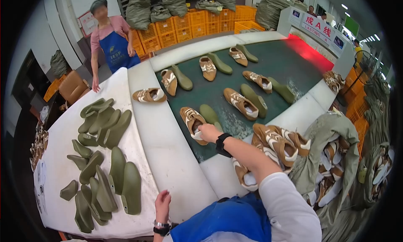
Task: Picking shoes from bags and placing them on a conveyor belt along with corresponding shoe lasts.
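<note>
My right hand (209,133) reaches over the green conveyor belt (235,126), fingers closed on the heel opening of a brown suede sneaker (192,120) with white stripes. Right beside that sneaker lies a green shoe last (208,115), partly hidden by my hand. My left hand (162,205) hovers by the near edge of the white-covered table (142,208), empty, its fingers loosely bent and apart. The closest thing to it is a large green last (132,187), one of several scattered across that table.
More sneakers (238,102) paired with lasts stand along the belt. One single sneaker (149,95) sits on the white ledge. Sneakers are piled (279,143) at my right, beside an open sack (340,137) of shoes. Across the table stands a person in a blue apron (115,51); orange crates (189,26) line the back.
</note>
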Demonstrator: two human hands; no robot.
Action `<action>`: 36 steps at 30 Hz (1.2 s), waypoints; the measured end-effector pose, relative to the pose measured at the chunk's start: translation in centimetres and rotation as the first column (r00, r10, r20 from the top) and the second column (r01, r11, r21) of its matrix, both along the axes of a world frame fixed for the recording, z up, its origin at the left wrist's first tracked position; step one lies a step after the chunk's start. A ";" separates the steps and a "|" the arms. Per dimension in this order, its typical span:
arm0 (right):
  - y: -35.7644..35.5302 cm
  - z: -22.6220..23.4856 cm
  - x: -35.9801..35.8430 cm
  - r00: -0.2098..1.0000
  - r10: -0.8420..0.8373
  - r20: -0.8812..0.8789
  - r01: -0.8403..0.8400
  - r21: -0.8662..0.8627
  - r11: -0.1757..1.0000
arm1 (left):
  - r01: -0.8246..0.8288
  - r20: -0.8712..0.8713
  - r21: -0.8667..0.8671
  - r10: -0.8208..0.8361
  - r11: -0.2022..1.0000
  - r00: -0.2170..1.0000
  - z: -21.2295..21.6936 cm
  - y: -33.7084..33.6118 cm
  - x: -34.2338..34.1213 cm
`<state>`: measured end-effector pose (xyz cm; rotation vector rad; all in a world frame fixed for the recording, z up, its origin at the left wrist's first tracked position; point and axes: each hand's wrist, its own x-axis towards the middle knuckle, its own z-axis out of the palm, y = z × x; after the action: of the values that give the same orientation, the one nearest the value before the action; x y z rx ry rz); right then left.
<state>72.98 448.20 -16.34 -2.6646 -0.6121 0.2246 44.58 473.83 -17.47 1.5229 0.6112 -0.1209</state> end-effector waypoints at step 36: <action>-30.9 3.8 -27.0 0.737 -0.575 0.355 0.611 0.013 0.791 | 0.367 -0.001 0.930 -0.998 0.025 0.070 -3.6 -26.7 8.2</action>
<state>45.94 417.27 -12.51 -2.8593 0.2041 -0.4131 52.81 447.15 -21.11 2.4085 -1.2711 -0.1242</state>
